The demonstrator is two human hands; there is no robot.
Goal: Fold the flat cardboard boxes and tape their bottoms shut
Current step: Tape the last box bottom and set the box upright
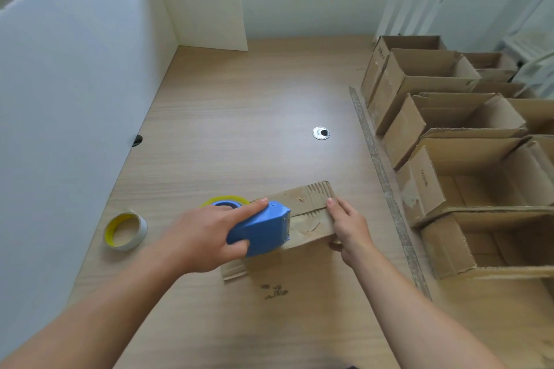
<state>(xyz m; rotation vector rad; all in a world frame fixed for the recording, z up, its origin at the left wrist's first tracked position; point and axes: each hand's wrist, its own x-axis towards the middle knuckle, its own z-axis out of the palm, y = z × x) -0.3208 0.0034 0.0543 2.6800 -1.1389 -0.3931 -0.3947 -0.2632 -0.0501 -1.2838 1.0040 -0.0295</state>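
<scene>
A small cardboard box [308, 213] stands bottom-up on the wooden desk [239, 117], near its front middle. My left hand [204, 237] grips a blue tape dispenser [260, 231] with a yellowish tape roll, its cutter end lying on the box's closed flaps. The index finger lies stretched along the dispenser's top. My right hand [349, 229] holds the box's right end, with fingers on top and the thumb down the near side.
A nearly used-up tape roll [126, 231] with a yellow inner core lies at the left. Several folded, open-topped boxes [467, 153] stand in rows along the right. A white partition [75, 99] walls the left side. A metal cable grommet [320, 133] sits mid-desk.
</scene>
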